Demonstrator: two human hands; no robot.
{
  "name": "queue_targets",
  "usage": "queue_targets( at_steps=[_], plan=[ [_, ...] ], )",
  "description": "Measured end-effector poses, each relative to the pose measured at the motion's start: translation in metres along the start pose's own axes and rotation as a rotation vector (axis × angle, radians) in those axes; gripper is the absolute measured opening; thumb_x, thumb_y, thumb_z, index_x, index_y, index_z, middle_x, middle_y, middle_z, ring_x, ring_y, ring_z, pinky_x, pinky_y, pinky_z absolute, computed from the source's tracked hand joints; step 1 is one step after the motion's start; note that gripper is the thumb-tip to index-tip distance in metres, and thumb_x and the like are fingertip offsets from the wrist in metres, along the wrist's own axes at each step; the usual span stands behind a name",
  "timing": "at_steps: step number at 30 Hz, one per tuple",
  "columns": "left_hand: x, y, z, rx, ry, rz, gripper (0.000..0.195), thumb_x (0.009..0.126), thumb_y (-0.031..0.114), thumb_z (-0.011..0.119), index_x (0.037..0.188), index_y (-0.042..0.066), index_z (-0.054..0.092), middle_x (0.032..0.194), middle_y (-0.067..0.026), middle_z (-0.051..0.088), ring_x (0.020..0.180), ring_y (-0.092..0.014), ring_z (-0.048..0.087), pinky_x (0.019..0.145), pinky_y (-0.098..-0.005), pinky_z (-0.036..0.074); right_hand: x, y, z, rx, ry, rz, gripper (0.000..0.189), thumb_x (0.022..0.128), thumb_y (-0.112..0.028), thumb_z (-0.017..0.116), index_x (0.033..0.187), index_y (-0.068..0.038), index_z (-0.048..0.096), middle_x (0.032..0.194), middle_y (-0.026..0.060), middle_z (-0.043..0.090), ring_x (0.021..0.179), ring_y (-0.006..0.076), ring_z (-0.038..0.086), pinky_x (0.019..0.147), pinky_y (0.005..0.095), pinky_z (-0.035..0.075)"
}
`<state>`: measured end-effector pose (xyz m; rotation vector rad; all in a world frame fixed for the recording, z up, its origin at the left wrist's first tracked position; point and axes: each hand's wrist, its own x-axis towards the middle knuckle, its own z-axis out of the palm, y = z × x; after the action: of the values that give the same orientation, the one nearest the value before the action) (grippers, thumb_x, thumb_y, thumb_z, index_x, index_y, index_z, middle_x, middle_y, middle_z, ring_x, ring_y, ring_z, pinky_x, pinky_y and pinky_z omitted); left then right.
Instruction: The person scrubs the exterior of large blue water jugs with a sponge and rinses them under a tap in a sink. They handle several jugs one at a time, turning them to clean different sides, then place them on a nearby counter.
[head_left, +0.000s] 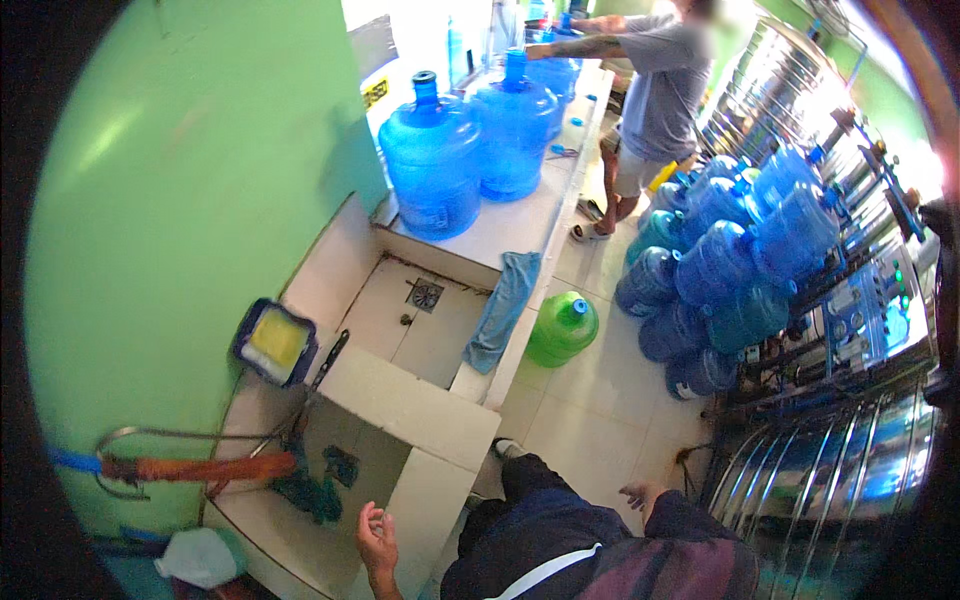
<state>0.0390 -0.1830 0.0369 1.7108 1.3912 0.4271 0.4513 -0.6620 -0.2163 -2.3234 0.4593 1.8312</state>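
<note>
My left hand (377, 536) hangs above the near edge of the lower tiled basin (439, 480), with loosely bent fingers and nothing in it. My right hand (643, 495) is held out over the floor to my right, also holding nothing. Inside the lower basin lies a dark green cloth or net (319, 495), its kind hard to tell. Beyond a tiled divider (405, 382) is a second basin (427, 330) with a metal drain (425, 295). A blue cloth (502, 311) drapes over that basin's right rim. A green round water jug (562, 330) stands on the floor beside it.
Blue water jugs (431, 169) stand on the counter (491, 240); another person (660, 90) reaches over the far ones. Stacked jugs (720, 270) and a steel tank (825, 480) line the right. A dark tub with a yellow sponge (281, 337) and a long-handled tool (330, 360) rest left.
</note>
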Motion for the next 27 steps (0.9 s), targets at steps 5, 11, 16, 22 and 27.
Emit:
queue_targets(
  at_steps=[5,11,16,22,27],
  plan=[
    [0.04,0.024,0.048,0.006,-0.032,0.041,0.048,0.086,0.022,0.068,0.126,-0.002,0.055,0.096,-0.0116,0.064,0.075,-0.018,0.058,0.067,-0.0332,0.049,0.008,-0.095,-0.026,0.139,-0.02,-0.12,0.053,0.093,-0.038,0.057,0.139,-0.012,0.05,0.135,0.0161,0.056,0.11,0.0284,0.062,0.081,0.0498,0.054],
    [0.047,0.077,0.102,0.282,-0.101,-0.09,0.039,0.091,0.028,0.063,0.119,0.002,0.059,0.091,-0.01,0.063,0.083,-0.023,0.06,0.077,-0.0372,0.05,0.057,-0.308,-0.129,-0.195,0.453,-0.472,0.064,0.081,-0.037,0.072,0.132,-0.003,0.054,0.131,0.0222,0.057,0.118,0.036,0.057,0.1,0.0464,0.046],
    [0.03,0.087,0.122,0.566,-0.078,-0.354,0.037,0.09,0.031,0.067,0.115,0.004,0.062,0.088,-0.0107,0.064,0.079,-0.026,0.062,0.072,-0.038,0.051,0.112,-0.455,-0.209,-0.229,0.863,-0.703,0.081,0.073,-0.034,0.076,0.14,-0.004,0.041,0.146,0.0202,0.041,0.134,0.0355,0.041,0.104,0.0435,0.043],
    [0.013,0.1,0.131,0.522,0.081,-0.351,0.04,0.087,0.028,0.07,0.119,0.005,0.06,0.092,-0.012,0.066,0.078,-0.023,0.062,0.072,-0.0364,0.051,0.139,-0.533,-0.25,-0.422,0.647,-0.629,0.086,0.07,-0.042,0.077,0.142,-0.013,0.04,0.146,0.0105,0.041,0.126,0.0345,0.05,0.098,0.0439,0.047],
    [0.017,0.131,0.131,0.454,0.031,-0.427,0.039,0.087,0.024,0.07,0.12,0.006,0.06,0.094,-0.0124,0.066,0.079,-0.023,0.062,0.072,-0.0362,0.052,0.158,-0.493,-0.196,-0.399,0.677,-0.614,0.086,0.066,-0.041,0.08,0.138,-0.01,0.045,0.135,0.0162,0.049,0.112,0.0362,0.06,0.09,0.046,0.052]
  ],
)
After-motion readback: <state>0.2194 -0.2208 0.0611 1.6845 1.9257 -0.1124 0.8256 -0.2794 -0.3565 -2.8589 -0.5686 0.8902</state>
